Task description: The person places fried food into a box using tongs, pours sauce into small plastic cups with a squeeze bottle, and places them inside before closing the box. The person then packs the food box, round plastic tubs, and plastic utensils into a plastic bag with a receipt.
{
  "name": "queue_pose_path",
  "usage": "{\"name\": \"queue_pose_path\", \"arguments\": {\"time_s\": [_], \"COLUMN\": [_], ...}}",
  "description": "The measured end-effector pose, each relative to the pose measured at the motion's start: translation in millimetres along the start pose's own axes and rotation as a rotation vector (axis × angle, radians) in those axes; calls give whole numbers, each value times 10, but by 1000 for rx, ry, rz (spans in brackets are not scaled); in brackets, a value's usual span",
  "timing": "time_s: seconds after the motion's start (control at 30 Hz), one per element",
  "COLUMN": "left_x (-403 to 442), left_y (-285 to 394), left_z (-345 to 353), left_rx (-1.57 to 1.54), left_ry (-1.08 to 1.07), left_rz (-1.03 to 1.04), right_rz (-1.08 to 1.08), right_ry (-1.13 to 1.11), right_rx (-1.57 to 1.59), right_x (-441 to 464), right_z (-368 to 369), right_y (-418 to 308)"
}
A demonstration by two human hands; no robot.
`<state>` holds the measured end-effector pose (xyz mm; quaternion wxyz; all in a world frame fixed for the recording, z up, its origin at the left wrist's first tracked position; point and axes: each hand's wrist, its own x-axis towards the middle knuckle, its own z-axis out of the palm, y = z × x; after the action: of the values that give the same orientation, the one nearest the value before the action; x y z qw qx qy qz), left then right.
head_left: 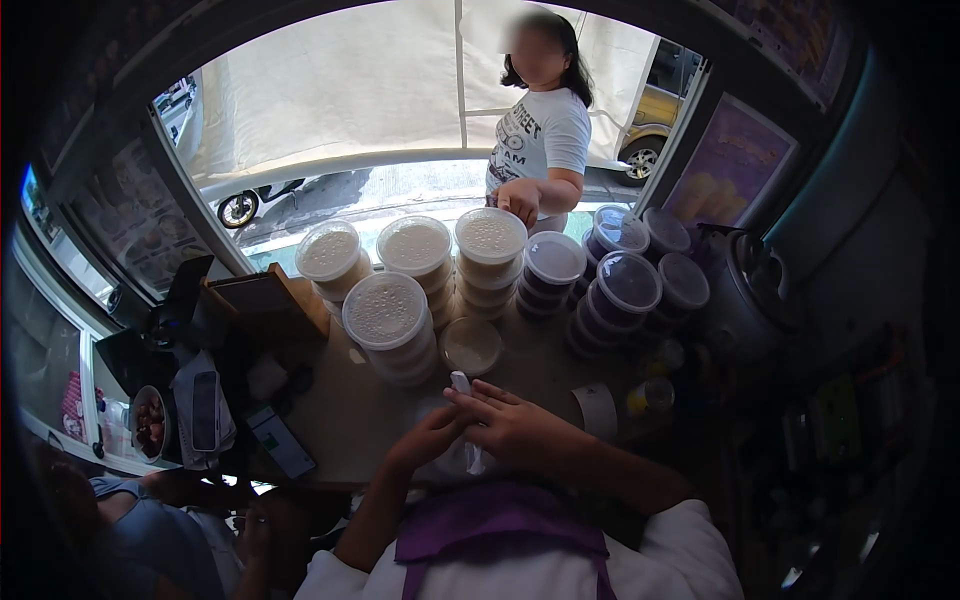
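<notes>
My left hand (pixel 432 436) and my right hand (pixel 518 428) meet above the counter's near edge, close to my body. Between them is a slim white thing (pixel 460 381), its flat rounded end sticking up past my fingers. A crinkled, clear-looking part (pixel 474 458) hangs below; its kind cannot be made out. My fingers overlap around it, partly hiding it. Just beyond my hands sits a single low tub (pixel 471 345) with a pale filling. Behind it and to its left, lidded tubs of cream-coloured food (pixel 384 312) stand in stacks.
Stacked tubs of dark purple food (pixel 625 282) stand right of the pale ones. Across the counter, a person (pixel 540 140) rests a hand by the tubs. Phones (pixel 205 412), a bowl (pixel 152 424) and a wooden box (pixel 270 300) lie left. Another person (pixel 150 530) sits lower left.
</notes>
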<state>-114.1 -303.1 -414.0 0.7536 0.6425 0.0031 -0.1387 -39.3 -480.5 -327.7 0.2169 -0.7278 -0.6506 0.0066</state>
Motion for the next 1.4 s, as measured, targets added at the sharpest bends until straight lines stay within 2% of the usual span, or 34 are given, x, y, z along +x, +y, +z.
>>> {"name": "queue_pose_path", "arguments": {"time_s": [0.07, 0.1, 0.2, 0.27, 0.37, 0.43, 0.47, 0.57, 0.6, 0.63, 0.7, 0.77, 0.83, 0.87, 0.9, 0.97, 1.03, 1.13, 1.27, 1.4], "left_x": [-31, -63, -116, -197, -314, -357, -397, -472, -480, -542, -732, -672, -329, -88, 161, 578, 876, 1350, 1642, 1740], "left_y": [53, 60, 34, -446, -645, -601, -537, -149, -60, -41, -37, 190, 452, 395, 204, -504, -774, -1084, -1033, -1099], "left_z": [2, 8, -25, -391, -434, -415, -339, -32, 69, 161, 355, 679, 1076, 1272, 1447, 1656, 1755, 1802, 1848, 1710], "left_rx": [-82, -126, -83, 15, 59, 143, 177, 274, 301, 317, 355, 248, 77, -118, -309, -134, -171, -110, -217, -273], "left_ry": [10, 15, 316, 421, 446, 484, 574, 860, 955, 965, 986, 327, -149, -228, -302, -128, 103, 331, 360, 302], "left_rz": [133, 189, 268, 274, 139, 138, 174, 318, 368, 467, 647, 708, 114, -27, -176, -133, -249, -260, -275, -284], "right_rz": [4, 52, 246, 444, 483, 578, 615, 741, 846, 949, 1164, 1217, 1258, 1283, 1380, 1562, 1536, 1529, 1397, 1457], "right_ry": [72, 130, 263, 307, 214, 311, 357, 676, 817, 950, 1133, 1217, 1354, 1424, 1371, 1240, 1138, 1009, 815, 756], "right_rx": [298, 314, 371, 420, 533, 647, 708, 523, 363, 201, 92, -228, -177, -146, -38, 214, 341, 404, 232, 264], "right_x": [-77, -144, -492, -899, -1125, -1094, -1076, -1470, -1682, -1914, -2394, -2870, -3486, -3717, -3833, -3924, -4029, -3971, -4146, -4158], "right_z": [80, 168, 495, 753, 1147, 872, 724, 578, 532, 480, 369, 224, 55, -21, -133, -322, -344, -393, -244, -279], "right_y": [81, 107, 290, 463, 538, 365, 271, 391, 434, 451, 437, 438, 608, 651, 668, 780, 974, 1214, 1645, 1780]}}
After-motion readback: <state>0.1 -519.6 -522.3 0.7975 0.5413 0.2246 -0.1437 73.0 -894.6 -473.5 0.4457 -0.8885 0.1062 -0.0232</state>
